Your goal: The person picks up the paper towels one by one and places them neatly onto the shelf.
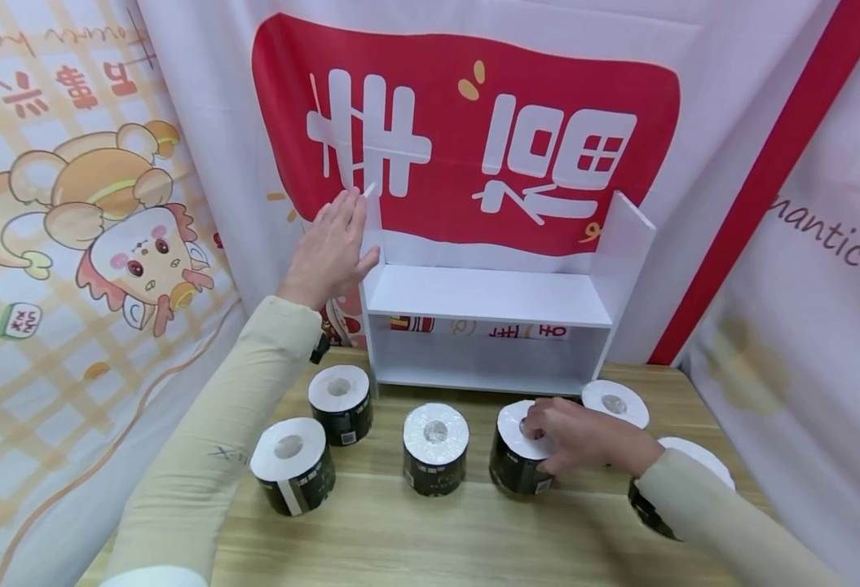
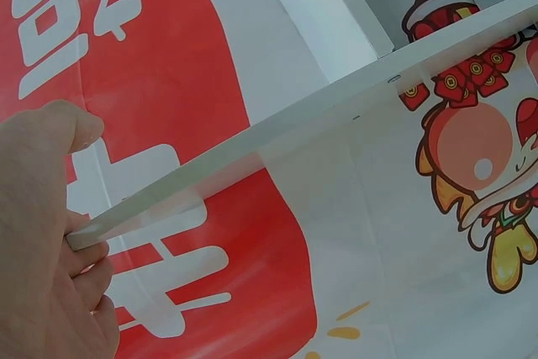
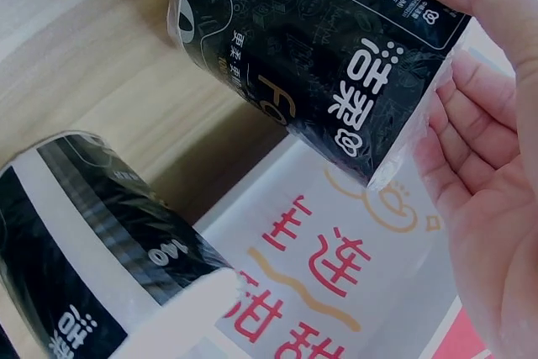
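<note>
A white two-tier shelf unit [image 1: 488, 293] stands against the back curtain. Near the top of its left side panel [image 2: 227, 157] is my left hand [image 1: 330, 244], fingers mostly straight and touching the panel's end, thumb apart from it. My right hand [image 1: 584, 436] grips a toilet roll [image 3: 319, 48] in black printed wrapping, thumb on its side and fingers over its white top. Whether this roll touches the table cannot be told. Left of it stands another toilet roll [image 1: 435, 448], upright in front of the shelf.
Two more rolls stand at the left, one nearer [image 1: 293, 465] and one farther [image 1: 340, 403]. At the right, one roll [image 1: 615, 401] sits behind my right hand and another [image 1: 697, 458] is partly hidden by my forearm. Printed curtains [image 1: 70, 269] enclose the wooden table [image 1: 385, 542].
</note>
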The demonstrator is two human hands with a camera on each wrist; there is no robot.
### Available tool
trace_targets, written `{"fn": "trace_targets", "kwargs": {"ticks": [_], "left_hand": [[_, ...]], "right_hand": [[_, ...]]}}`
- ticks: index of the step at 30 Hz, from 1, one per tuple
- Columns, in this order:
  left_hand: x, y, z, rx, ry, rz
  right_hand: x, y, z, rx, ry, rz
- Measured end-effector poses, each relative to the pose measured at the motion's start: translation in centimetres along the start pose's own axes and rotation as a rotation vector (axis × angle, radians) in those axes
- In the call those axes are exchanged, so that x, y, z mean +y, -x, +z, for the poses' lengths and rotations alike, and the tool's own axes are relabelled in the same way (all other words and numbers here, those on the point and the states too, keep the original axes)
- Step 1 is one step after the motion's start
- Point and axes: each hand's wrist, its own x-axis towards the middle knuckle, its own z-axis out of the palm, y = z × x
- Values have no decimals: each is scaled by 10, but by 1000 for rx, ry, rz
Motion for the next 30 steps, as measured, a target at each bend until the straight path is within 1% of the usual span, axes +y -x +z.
{"fn": "trace_targets", "kwargs": {"ticks": [8, 12, 19, 25, 30], "left_hand": [[-1, -1, 0, 1, 5, 1], [-1, -1, 0, 4, -1, 2], [-1, -1, 0, 13, -10, 12], [-2, -1, 3, 6, -22, 17], [-3, -1, 4, 19, -37, 24]], "right_hand": [[-5, -2, -16, -36, 12, 24], [-8, -5, -27, -38, 26, 15], [-16, -13, -47, -45, 41, 27], [-21, -22, -62, -50, 82, -6], [-26, -30, -79, -54, 137, -24]]}}
